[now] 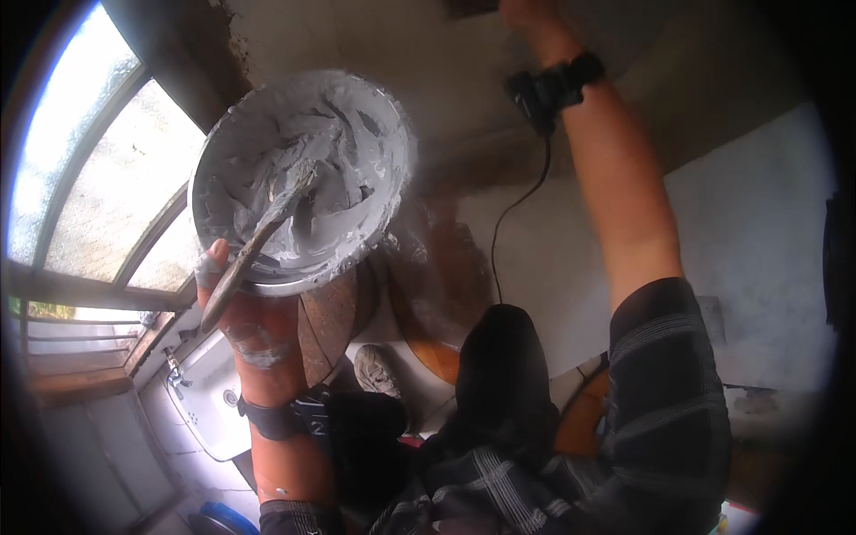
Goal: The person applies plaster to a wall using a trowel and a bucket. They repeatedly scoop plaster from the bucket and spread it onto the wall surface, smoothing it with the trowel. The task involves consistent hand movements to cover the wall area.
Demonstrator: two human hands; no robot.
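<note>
My left hand (234, 299) grips a round bowl (287, 289) from its near left side, thumb up at the rim and the other fingers hidden beneath. Thick grey paste (343, 192) fills the bowl and coats its inner wall. A stick-like wooden tool (259, 239) leans in the paste, its handle crossing the rim beside my thumb. Grey smears mark my left wrist. Reaching far up to the wall, my right hand (539, 27) is partly cut off by the upper edge. It looks closed beside a dark flat thing (470, 7), too cropped to name.
A frosted window (116, 169) runs along the left. Below it a white sink (209, 392) has a tap (176, 374). Round wooden surfaces (428, 343) lie beneath me, near my shoe (378, 370). A black cable (499, 241) hangs from the device (548, 92) on my right wrist.
</note>
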